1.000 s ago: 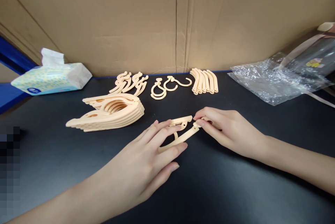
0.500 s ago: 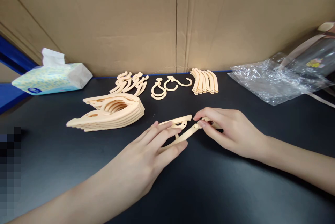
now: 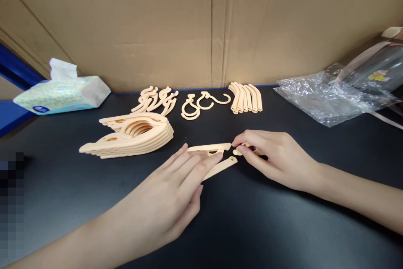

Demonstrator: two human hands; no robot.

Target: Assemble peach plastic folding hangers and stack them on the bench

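Note:
My left hand (image 3: 179, 176) covers much of a cream plastic folding hanger part (image 3: 209, 147), its fingers pressed on the part. A flat bar with a hole at its end (image 3: 222, 167) sticks out below the index finger. My right hand (image 3: 273, 151) pinches a second cream hanger piece (image 3: 248, 146) between thumb and fingertips, mostly hidden by the hand. The rounded tip of this piece lies close to the ends of the left-hand parts, with a small gap to the holed bar.
Behind my left hand lies a stack of cream hanger bodies (image 3: 132, 139). Farther back are curved pieces (image 3: 154, 99), several hooks (image 3: 192, 109) and a row of short bars (image 3: 247, 99). A tissue pack (image 3: 63, 95) stands left; clear plastic (image 3: 333, 92) lies right, before a cardboard wall (image 3: 157, 25).
The holed bar has come away from the right-hand piece and swung lower. My left thumb has drawn back toward me and down. My right hand has hardly moved.

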